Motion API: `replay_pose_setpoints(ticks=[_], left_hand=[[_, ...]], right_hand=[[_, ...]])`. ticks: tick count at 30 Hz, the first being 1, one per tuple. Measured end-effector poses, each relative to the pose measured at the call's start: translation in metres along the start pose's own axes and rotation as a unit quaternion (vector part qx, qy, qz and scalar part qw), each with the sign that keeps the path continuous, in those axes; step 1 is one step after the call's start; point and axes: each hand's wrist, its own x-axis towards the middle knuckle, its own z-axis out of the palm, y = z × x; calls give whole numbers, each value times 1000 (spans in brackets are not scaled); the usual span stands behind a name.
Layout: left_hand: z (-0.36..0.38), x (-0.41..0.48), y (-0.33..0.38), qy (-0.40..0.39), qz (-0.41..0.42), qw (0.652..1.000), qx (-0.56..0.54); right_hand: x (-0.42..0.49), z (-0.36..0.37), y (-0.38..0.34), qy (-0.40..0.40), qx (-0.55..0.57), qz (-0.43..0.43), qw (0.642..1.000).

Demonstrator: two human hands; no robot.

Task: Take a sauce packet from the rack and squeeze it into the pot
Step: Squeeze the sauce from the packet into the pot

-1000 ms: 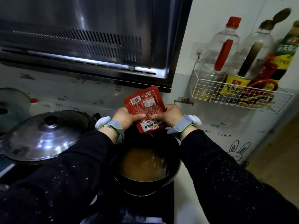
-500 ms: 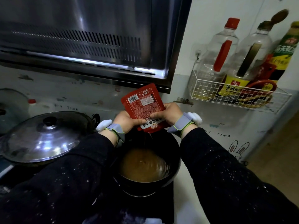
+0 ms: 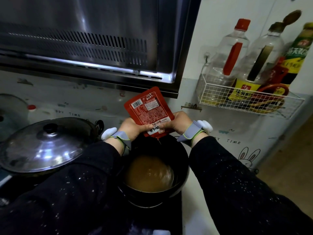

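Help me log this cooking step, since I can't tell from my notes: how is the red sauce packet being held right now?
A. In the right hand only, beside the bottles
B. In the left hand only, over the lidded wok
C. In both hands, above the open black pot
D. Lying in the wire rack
C: the left hand and right hand both pinch the red sauce packet near its lower end, directly above the black pot of brown liquid.

A dark stovetop (image 3: 152, 216) carries the black pot (image 3: 183, 160) beside a lidded wok (image 3: 42, 146).

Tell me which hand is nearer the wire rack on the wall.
Right. The right hand grips the sauce packet on the side toward the wire rack; the left hand holds its far side, beside the lidded wok.
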Motion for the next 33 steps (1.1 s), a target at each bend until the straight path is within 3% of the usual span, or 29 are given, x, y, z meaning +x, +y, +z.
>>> replay_pose_setpoints(ticks=[14,24,33], left_hand=[[1,-1,5,-46,2,999,28],[3,5,-1,-24,-7,1000,0],[2,2,-5,-46,-10,997,-61]], right_hand=[[-3,2,0,-10,-18,0,1000],[-4,5,-3,-13,63,-7,998],[-1,8,0,8,28,-20,999]])
